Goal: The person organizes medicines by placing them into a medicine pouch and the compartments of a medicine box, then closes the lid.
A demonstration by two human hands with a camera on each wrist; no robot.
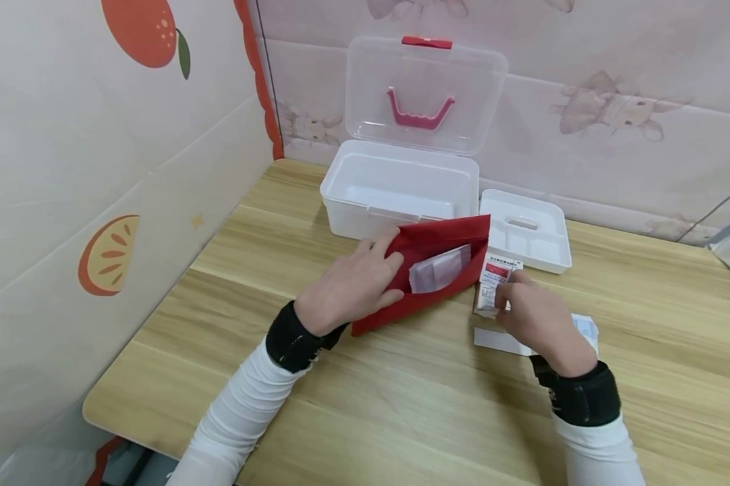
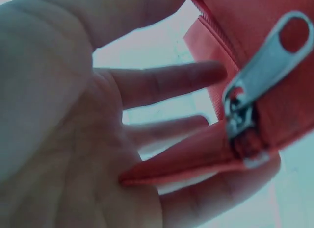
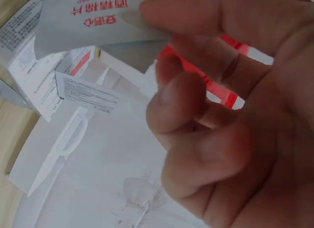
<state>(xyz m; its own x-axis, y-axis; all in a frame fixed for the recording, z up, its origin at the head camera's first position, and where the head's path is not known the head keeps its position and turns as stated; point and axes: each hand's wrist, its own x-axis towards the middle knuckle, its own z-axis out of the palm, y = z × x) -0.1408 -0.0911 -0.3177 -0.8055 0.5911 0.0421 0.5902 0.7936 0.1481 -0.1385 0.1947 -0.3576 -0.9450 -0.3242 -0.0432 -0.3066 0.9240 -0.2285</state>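
My left hand point(image 1: 353, 287) is at the left end of a red zip pouch point(image 1: 444, 231), its mouth gaping. In the left wrist view the fingers stretch out fairly straight along the pouch, with the metal zip pull point(image 2: 267, 66) hanging beside them. A white packet point(image 1: 440, 270) lies inside the pouch. My right hand point(image 1: 541, 320) pinches an alcohol pad sachet point(image 3: 83, 27) between thumb and finger; its other fingers curl in towards the palm. Right by that hand is a printed white carton point(image 1: 489, 270) at the pouch's right end.
Behind the pouch stands a white storage box point(image 1: 353, 219), its clear lid point(image 1: 480, 88) raised against the wall. A white compartment tray point(image 1: 556, 233) lies to its right. A white strip point(image 1: 501, 341) and a pale blue packet point(image 1: 585, 329) lie around the right hand.
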